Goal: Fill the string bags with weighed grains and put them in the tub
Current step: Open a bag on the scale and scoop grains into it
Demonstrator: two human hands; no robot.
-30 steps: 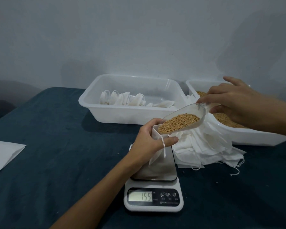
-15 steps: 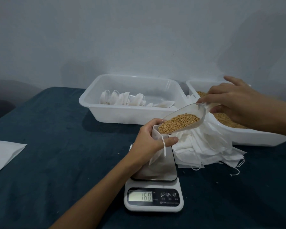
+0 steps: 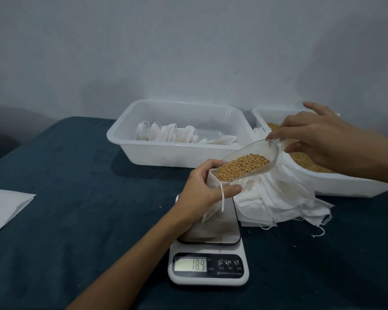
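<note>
Grain going into a bag on the scale

My left hand [image 3: 202, 186] grips the bag [image 3: 211, 211]; my right hand [image 3: 318, 139] holds the scoop [image 3: 244, 164] of grain; filled bags [image 3: 166, 135] lie in the tub [image 3: 166, 153], center frame, on the dark blue table [image 3: 76, 198].

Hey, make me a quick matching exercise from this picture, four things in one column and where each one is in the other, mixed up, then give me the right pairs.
Things:
1. scoop
2. string bag
3. filled bags
4. empty bags

Places:
A. piled on the table beside the scale
B. lying in the left tub
C. held in the right hand, tipped toward the bag's mouth
D. held open in the left hand over the scale's platform

Pairs: 1-C, 2-D, 3-B, 4-A
</note>
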